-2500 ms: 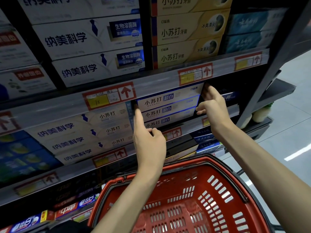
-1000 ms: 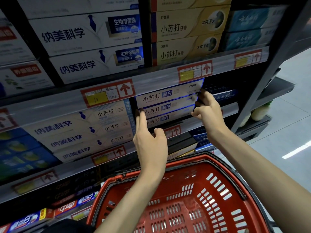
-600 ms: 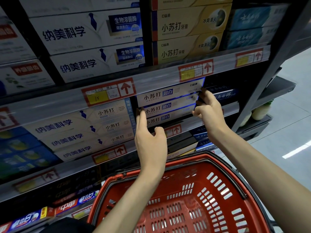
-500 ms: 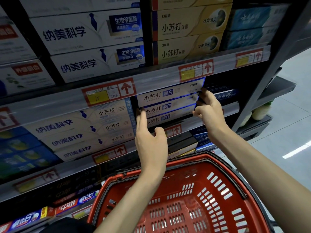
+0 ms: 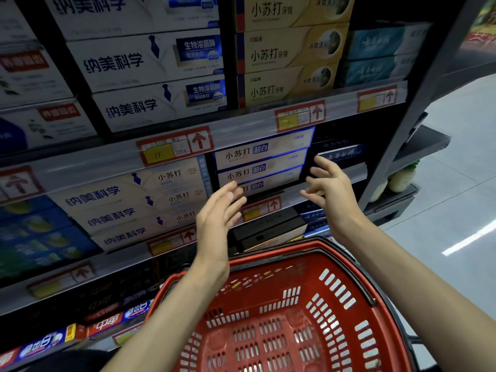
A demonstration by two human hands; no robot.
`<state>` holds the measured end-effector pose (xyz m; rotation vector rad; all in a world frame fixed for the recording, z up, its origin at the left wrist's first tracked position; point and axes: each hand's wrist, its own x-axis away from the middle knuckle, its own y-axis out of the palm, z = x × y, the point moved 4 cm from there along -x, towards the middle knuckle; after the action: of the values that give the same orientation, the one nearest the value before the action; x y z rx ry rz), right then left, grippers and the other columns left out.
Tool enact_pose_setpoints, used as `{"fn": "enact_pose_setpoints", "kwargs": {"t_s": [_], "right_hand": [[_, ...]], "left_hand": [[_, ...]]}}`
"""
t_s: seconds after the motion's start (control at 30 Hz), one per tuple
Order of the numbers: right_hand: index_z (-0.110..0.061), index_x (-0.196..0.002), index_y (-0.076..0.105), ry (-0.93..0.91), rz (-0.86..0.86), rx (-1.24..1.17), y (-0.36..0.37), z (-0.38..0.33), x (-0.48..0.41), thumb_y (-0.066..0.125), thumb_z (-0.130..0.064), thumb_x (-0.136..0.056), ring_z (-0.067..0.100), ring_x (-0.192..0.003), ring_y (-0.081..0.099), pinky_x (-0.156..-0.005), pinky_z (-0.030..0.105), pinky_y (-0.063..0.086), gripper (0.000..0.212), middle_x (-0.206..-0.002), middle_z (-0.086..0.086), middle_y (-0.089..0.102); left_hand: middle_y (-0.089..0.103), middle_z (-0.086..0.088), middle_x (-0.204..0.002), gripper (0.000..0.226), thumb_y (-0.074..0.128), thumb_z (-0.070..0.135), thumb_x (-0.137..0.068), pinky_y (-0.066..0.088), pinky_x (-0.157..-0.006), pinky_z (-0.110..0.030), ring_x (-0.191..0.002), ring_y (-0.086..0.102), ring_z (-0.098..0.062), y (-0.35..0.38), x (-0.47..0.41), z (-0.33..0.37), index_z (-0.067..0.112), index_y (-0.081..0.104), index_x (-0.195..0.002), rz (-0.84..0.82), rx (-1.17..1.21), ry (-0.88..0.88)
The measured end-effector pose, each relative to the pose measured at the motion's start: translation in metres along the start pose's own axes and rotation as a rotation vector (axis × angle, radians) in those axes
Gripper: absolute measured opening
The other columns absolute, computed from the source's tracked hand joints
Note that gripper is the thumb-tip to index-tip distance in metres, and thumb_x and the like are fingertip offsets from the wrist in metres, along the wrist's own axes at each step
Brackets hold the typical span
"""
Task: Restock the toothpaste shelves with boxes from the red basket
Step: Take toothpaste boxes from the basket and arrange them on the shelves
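A stack of three white-and-blue toothpaste boxes (image 5: 261, 163) sits on the middle shelf, under a red price tag. My left hand (image 5: 218, 216) hovers in front of the stack's lower left corner, fingers straight and blurred, holding nothing. My right hand (image 5: 331, 187) is off the stack's right end, fingers spread and loose, holding nothing. The red basket (image 5: 332, 285) lies below my forearms, and I see no boxes on its slotted floor.
White boxes (image 5: 128, 208) fill the shelf left of the stack, and yellow boxes (image 5: 287, 52) the shelf above. Dark blue boxes (image 5: 339, 154) lie right of the stack. Black boxes (image 5: 268, 226) lie on the lower shelf. The aisle floor (image 5: 456, 210) opens to the right.
Both hands have come off the ends of the white-and-blue stack and drawn back toward me, fingers now spread. The stack stays on the shelf.
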<state>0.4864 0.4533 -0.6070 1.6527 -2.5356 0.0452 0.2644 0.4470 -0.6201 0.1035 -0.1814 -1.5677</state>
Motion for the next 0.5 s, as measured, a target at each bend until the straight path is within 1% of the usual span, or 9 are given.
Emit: {"fn": "enact_pose_setpoints", "kwargs": {"t_s": [0.17, 0.27, 0.33, 0.4, 0.43, 0.47, 0.5], "right_hand": [[-0.02, -0.148, 0.051, -0.004, -0.06, 0.009, -0.006, 0.011, 0.03, 0.051, 0.013, -0.085, 0.019, -0.124, 0.058, -0.105, 0.045, 0.054, 0.071, -0.138, 0.006, 0.055], [-0.021, -0.149, 0.049, -0.004, -0.096, 0.079, -0.007, 0.024, 0.049, 0.053, 0.011, -0.086, 0.019, -0.126, 0.056, -0.107, 0.044, 0.052, 0.071, -0.142, 0.006, 0.053], [-0.021, -0.152, 0.045, -0.023, -0.13, 0.238, -0.01, 0.04, 0.06, 0.057, 0.004, -0.087, 0.019, -0.129, 0.052, -0.106, 0.04, 0.048, 0.07, -0.145, 0.005, 0.05], [-0.018, -0.154, 0.042, -0.061, -0.186, 0.5, -0.017, 0.062, 0.07, 0.059, -0.015, -0.078, 0.017, -0.13, 0.049, -0.104, 0.035, 0.044, 0.078, -0.143, 0.004, 0.05], [-0.018, -0.153, 0.044, -0.073, -0.217, 0.629, -0.022, 0.075, 0.074, 0.057, -0.023, -0.071, 0.017, -0.131, 0.05, -0.107, 0.036, 0.043, 0.083, -0.142, 0.004, 0.052], [-0.017, -0.151, 0.046, -0.065, -0.25, 0.726, -0.029, 0.09, 0.077, 0.056, -0.027, -0.067, 0.019, -0.132, 0.052, -0.11, 0.039, 0.043, 0.086, -0.142, 0.006, 0.055], [-0.015, -0.149, 0.049, -0.068, -0.288, 0.811, -0.037, 0.108, 0.077, 0.056, -0.029, -0.065, 0.023, -0.132, 0.055, -0.112, 0.041, 0.043, 0.085, -0.142, 0.008, 0.058]], "left_hand": [[0.074, -0.002, -0.125, 0.046, 0.034, 0.042, -0.109, 0.049, -0.105, -0.038, -0.119, 0.068, -0.018, -0.011, 0.018, -0.006, 0.018, 0.062, -0.136, -0.045, 0.098, -0.03], [0.076, -0.004, -0.12, 0.052, 0.031, 0.052, -0.107, 0.049, -0.103, -0.04, -0.115, 0.071, -0.02, -0.02, 0.033, -0.029, 0.02, 0.063, -0.134, -0.063, 0.03, -0.094], [0.078, 0.0, -0.113, 0.055, 0.032, 0.061, -0.104, 0.048, -0.104, -0.04, -0.111, 0.071, -0.018, -0.027, 0.048, -0.057, 0.026, 0.065, -0.13, -0.085, -0.136, -0.169], [0.079, 0.005, -0.105, 0.055, 0.04, 0.073, -0.094, 0.044, -0.103, -0.039, -0.112, 0.069, -0.017, -0.042, 0.063, -0.094, 0.034, 0.068, -0.121, -0.131, -0.326, -0.26], [0.079, 0.005, -0.101, 0.049, 0.046, 0.073, -0.092, 0.042, -0.102, -0.036, -0.114, 0.067, -0.017, -0.052, 0.07, -0.111, 0.037, 0.069, -0.114, -0.16, -0.406, -0.31], [0.078, 0.006, -0.1, 0.039, 0.051, 0.069, -0.093, 0.04, -0.099, -0.033, -0.116, 0.066, -0.017, -0.063, 0.079, -0.129, 0.038, 0.069, -0.109, -0.197, -0.485, -0.364], [0.076, 0.007, -0.102, 0.033, 0.054, 0.064, -0.094, 0.04, -0.099, -0.032, -0.117, 0.065, -0.017, -0.076, 0.087, -0.145, 0.037, 0.069, -0.107, -0.222, -0.54, -0.414]]}}
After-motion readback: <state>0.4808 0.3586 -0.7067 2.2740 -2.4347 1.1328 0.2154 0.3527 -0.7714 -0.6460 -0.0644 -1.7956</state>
